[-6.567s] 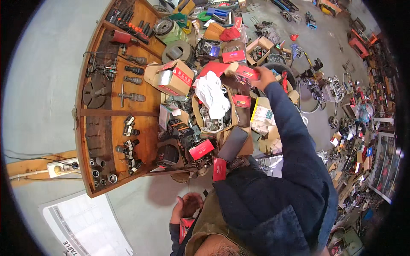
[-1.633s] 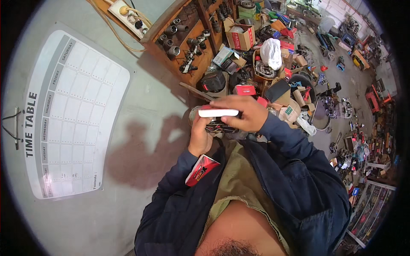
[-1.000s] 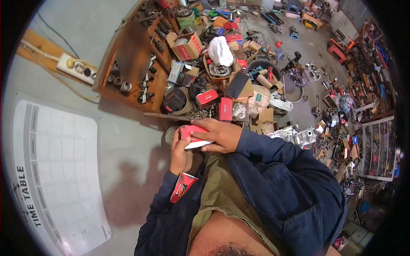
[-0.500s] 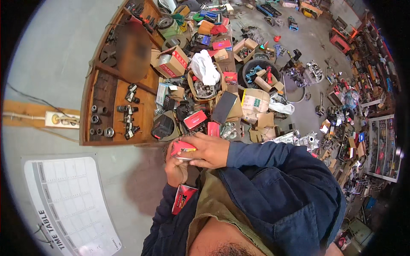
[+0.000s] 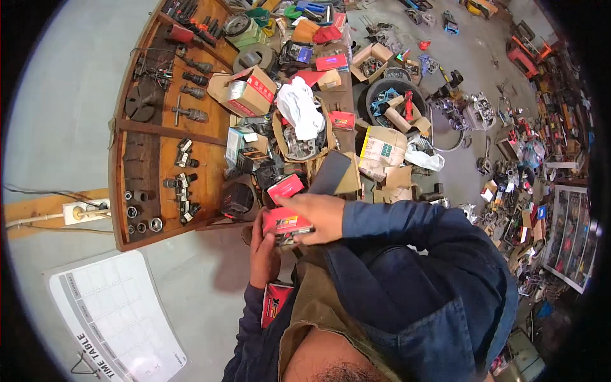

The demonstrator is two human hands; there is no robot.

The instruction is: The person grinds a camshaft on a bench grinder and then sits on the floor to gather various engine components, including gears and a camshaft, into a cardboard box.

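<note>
Both hands hold a small red cardboard box [image 5: 286, 220] in front of my chest, its printed face turned up. My left hand [image 5: 262, 256] is closed on the box's left side and lower edge. Along its right side lie the fingers of my right hand [image 5: 322, 218], also closed on it. The near side of the box looks dark and pale; I cannot tell whether it is open. A second red box [image 5: 275, 302] rests against my left forearm. Just past the hands are another red box [image 5: 285, 186] and a long dark grey box [image 5: 331, 172].
A wooden tool rack [image 5: 167, 137] with sockets and drill chucks stands at the left. The cluttered bench holds a carton of metal parts with a white cloth [image 5: 299, 108] and an open cardboard box [image 5: 248, 92]. A black tub [image 5: 388, 102] of parts stands beyond, with scattered machine parts at right.
The held red box has turned so its printed top shows more fully. My right hand has moved slightly right, its fingers shifting from over the box to its side. The head view has shifted a little.
</note>
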